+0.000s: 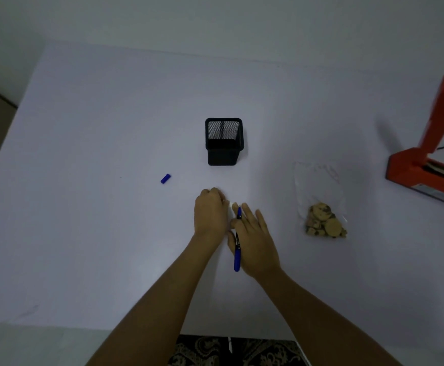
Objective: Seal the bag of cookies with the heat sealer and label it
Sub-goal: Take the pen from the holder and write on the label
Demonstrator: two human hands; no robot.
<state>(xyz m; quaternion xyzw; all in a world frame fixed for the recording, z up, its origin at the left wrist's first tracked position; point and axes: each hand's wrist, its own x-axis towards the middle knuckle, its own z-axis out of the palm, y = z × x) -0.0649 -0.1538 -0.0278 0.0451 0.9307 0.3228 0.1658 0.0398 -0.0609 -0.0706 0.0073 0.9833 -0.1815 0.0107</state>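
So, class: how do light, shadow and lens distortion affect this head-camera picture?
Head view: dim, bluish light; the black mesh pen holder and orange heat sealer cast soft shadows; wide-angle bending curves the white table's edges; the clear plastic bag of cookies nearly vanishes.

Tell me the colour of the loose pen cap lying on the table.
Blue, matching the marker. The pen cap shows clearly in the head view.

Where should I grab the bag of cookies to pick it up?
Pinch the flat, empty top part of the bag from above, coming from the far side. The cookies are bunched at the near end, so they will hang down safely.
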